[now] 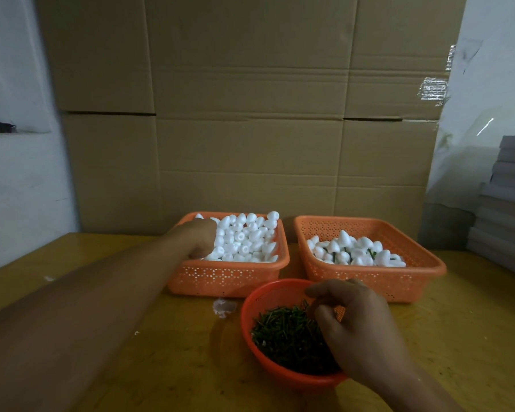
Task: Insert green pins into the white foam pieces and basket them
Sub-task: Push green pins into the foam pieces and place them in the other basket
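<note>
Closest to the person is a round red bowl on the yellow desk, full of short green pins. The right hand is over the bowl. Its fingers are bent down into the pins, and the finger and thumb look like they are pinching one, but the pin in that grip is too small to see for sure.

Just past the bowl, on the left, sits an orange basket piled high with plain white foam pieces. The left hand reaches into this basket. Its fingers curl down among the foam, and I cannot tell if that grip has a piece yet.

To the right, near the first basket, is a second orange basket. It holds finished pieces, white foam with green pins showing between them. It is not as full.

Behind everything stand big brown cardboard boxes.

This looks like the picking-up step: one hand gets a pin, the other gets a foam piece. Next, both hands need to lift and come together, and the pin has to be pushed straight into the foam. Then that piece goes in the right basket.
</note>
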Action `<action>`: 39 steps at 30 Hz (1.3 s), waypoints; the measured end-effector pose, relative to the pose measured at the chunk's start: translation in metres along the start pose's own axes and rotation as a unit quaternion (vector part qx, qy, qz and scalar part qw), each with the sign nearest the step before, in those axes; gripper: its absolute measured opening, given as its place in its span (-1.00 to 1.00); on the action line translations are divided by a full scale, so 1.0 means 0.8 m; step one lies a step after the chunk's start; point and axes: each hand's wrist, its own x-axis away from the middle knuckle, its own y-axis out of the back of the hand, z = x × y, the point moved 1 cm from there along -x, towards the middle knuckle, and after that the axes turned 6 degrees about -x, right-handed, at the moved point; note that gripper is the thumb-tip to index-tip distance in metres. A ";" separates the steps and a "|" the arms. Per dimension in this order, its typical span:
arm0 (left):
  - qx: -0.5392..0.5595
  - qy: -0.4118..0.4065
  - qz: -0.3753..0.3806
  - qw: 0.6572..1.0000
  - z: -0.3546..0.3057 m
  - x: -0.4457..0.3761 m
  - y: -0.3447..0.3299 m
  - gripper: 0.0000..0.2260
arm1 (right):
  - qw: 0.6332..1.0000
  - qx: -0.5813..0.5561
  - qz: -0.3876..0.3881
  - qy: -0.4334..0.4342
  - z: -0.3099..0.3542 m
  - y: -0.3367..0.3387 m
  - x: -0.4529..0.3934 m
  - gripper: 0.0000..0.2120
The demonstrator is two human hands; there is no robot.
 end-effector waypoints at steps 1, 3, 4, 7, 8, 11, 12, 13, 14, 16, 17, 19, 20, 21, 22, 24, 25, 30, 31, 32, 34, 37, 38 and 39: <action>0.007 -0.010 -0.017 1.000 0.000 0.002 0.001 -0.57 | 1.000 -0.001 -0.001 0.000 0.000 0.000 0.000 -0.72; 0.030 -0.019 -0.057 0.998 -0.003 0.012 0.006 -0.70 | 1.000 -0.002 -0.003 -0.001 0.000 0.000 0.000 -0.72; 0.048 -0.020 -0.084 0.995 -0.008 0.020 0.009 -0.79 | 1.000 -0.002 -0.004 -0.001 0.000 0.001 0.000 -0.72; 0.134 -0.027 -0.162 0.977 -0.016 0.036 0.018 -0.94 | 1.000 -0.002 -0.010 0.002 0.001 0.002 0.000 -0.72; 0.169 -0.034 -0.189 0.967 -0.019 0.044 0.020 -0.92 | 1.000 -0.001 -0.009 0.002 0.001 0.003 0.000 -0.72; 0.274 -0.068 -0.267 0.921 -0.028 0.071 0.020 -0.81 | 1.000 -0.001 -0.005 0.003 0.002 0.004 0.000 -0.72; 0.298 -0.082 -0.285 0.908 -0.032 0.082 0.021 -0.81 | 1.000 -0.002 -0.005 0.003 0.002 0.004 0.000 -0.72; 0.322 -0.099 -0.296 0.894 -0.037 0.094 0.020 -0.80 | 1.000 -0.002 -0.006 0.003 0.003 0.004 0.000 -0.72; 0.346 -0.116 -0.302 0.880 -0.041 0.106 0.019 -0.79 | 1.000 -0.002 -0.006 0.002 0.003 0.004 -0.001 -0.72; 0.384 -0.145 -0.311 0.857 -0.051 0.130 0.017 -0.79 | 1.000 -0.001 -0.004 0.002 0.004 0.004 -0.001 -0.72; 0.394 -0.157 -0.318 0.848 -0.055 0.142 0.017 -0.79 | 1.000 -0.001 -0.005 0.004 0.005 0.004 -0.001 -0.72; 0.406 -0.178 -0.333 0.832 -0.064 0.163 0.014 -0.78 | 1.000 -0.003 -0.008 0.007 0.005 0.004 -0.001 -0.73; 0.415 -0.186 -0.336 0.825 -0.068 0.173 0.013 -0.77 | 1.000 -0.001 -0.010 0.007 0.006 0.005 -0.001 -0.73; 0.427 -0.193 -0.334 0.818 -0.071 0.182 0.011 -0.75 | 1.000 0.004 -0.013 0.012 0.006 0.005 -0.001 -0.73; 0.438 -0.201 -0.328 0.812 -0.075 0.190 0.008 -0.73 | 1.000 0.014 -0.017 0.021 0.006 0.005 0.000 -0.73; 0.444 -0.217 -0.316 0.810 -0.081 0.204 0.002 -0.70 | 0.997 0.047 -0.028 0.048 0.005 0.006 0.001 -0.74; 0.446 -0.222 -0.310 0.810 -0.084 0.210 -0.002 -0.69 | 0.996 0.064 -0.031 0.059 0.005 0.007 0.001 -0.75; 0.451 -0.241 -0.278 0.813 -0.096 0.234 -0.024 -0.76 | 0.985 0.154 0.057 0.056 0.006 0.006 0.000 -0.86; 0.447 -0.246 -0.270 0.816 -0.099 0.237 -0.026 -0.79 | 0.981 0.169 0.085 0.040 0.006 0.006 -0.002 -0.88; 0.449 -0.252 -0.263 0.816 -0.101 0.240 -0.027 -0.81 | 0.976 0.183 0.114 0.024 0.006 0.005 -0.004 -0.89; 0.464 -0.265 -0.245 0.809 -0.104 0.245 -0.027 -0.82 | 0.964 0.211 0.162 0.005 0.005 0.001 -0.008 -0.88; 0.499 -0.276 -0.188 0.800 -0.106 0.250 -0.030 -0.80 | 0.943 0.260 0.208 -0.005 0.002 -0.007 -0.017 -0.79; 0.506 -0.277 -0.172 0.799 -0.107 0.250 -0.032 -0.75 | 0.937 0.271 0.221 -0.008 0.001 -0.011 -0.020 -0.77; 0.508 -0.276 -0.162 0.800 -0.107 0.250 -0.036 -0.70 | 0.932 0.274 0.236 -0.013 -0.001 -0.015 -0.022 -0.76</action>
